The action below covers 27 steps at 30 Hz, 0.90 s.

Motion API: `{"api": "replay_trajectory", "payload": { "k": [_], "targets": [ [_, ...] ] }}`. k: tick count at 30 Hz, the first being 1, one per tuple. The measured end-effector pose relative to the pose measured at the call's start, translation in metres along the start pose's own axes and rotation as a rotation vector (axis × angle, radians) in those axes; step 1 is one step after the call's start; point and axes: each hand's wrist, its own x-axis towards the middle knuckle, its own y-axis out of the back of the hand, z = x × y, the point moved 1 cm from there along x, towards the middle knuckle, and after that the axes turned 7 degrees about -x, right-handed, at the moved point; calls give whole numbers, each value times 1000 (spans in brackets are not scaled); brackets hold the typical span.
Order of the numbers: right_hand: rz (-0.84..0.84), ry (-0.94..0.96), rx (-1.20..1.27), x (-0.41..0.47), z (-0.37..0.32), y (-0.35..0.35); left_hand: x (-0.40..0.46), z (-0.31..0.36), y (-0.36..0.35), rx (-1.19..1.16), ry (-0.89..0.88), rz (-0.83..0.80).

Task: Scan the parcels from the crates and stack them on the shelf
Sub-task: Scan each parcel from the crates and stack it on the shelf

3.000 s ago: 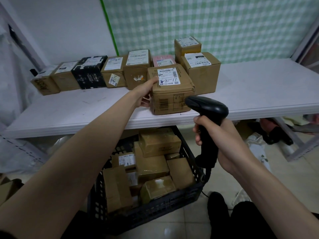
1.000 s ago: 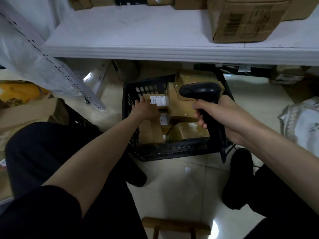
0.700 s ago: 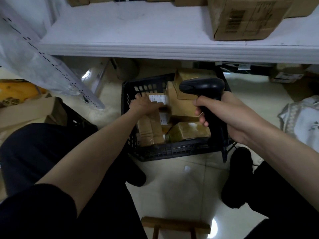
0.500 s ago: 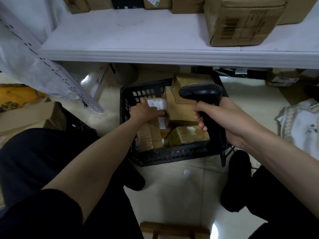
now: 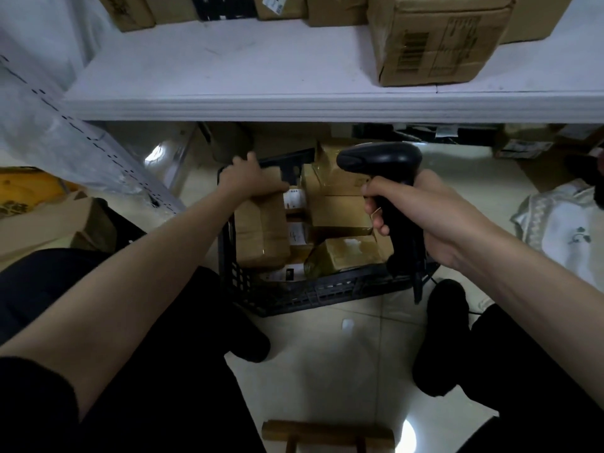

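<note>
Below shelf: black lattice plastic crate (image 5: 294, 295), packed with taped cardboard parcels.
Left hand (image 5: 251, 178): curled over the far end of a long brown parcel (image 5: 261, 230) at the crate's left wall.
Right hand (image 5: 434, 220): wrapped round a smooth black scanner (image 5: 389, 178) above the crate.
Shelf (image 5: 261, 76): white, flat, carrying a creased carton (image 5: 434, 37).

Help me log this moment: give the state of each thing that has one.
left hand: grips the tall parcel's top end
tall parcel: upright in the crate, held
right hand: grips the scanner
scanner: held above the crate
crate: on the floor, holding parcels
shelf: carries boxes
</note>
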Motion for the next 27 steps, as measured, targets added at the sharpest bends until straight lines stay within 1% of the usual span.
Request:
{"api": "replay_trajectory", "payload": {
  "k": [2,3,4,5,7,9,11,12,15,19,21,24,27],
  "targets": [
    [1,6,-5,-1,-1,-1,-3,10,10,23,-43,74],
    [0,5,-6,-2,0,-1,-4,15,8,-7,-72,80],
    [-1,2,-7,-3,1,-2,-5,19,1,-102,-98,52],
    [1,-2,-11,-4,2,-1,-5,22,-8,-256,-111,7],
    [13,-11,-19,-6,4,0,-2,15,-29,-575,-59,-56],
    [25,-17,-17,-7,6,1,0,-3,-45,-769,26,-63],
    [28,-15,-11,-7,6,2,-1,-27,-59,-898,48,-110],
    [28,-15,-13,-7,7,2,-3,-38,-63,-907,43,-147],
    [18,-21,-31,-5,8,1,-9,-66,-73,-836,45,-237],
    [10,-35,-48,-1,10,-2,-24,-78,-85,-804,84,-377],
    [5,-35,-55,0,11,-3,-31,-77,-88,-869,134,-402],
    [-11,-31,-52,1,11,-3,-31,-75,-92,-1017,220,-379],
    [-11,-18,-52,1,9,-3,-35,-63,-83,-1120,189,-349]
  ]
}}
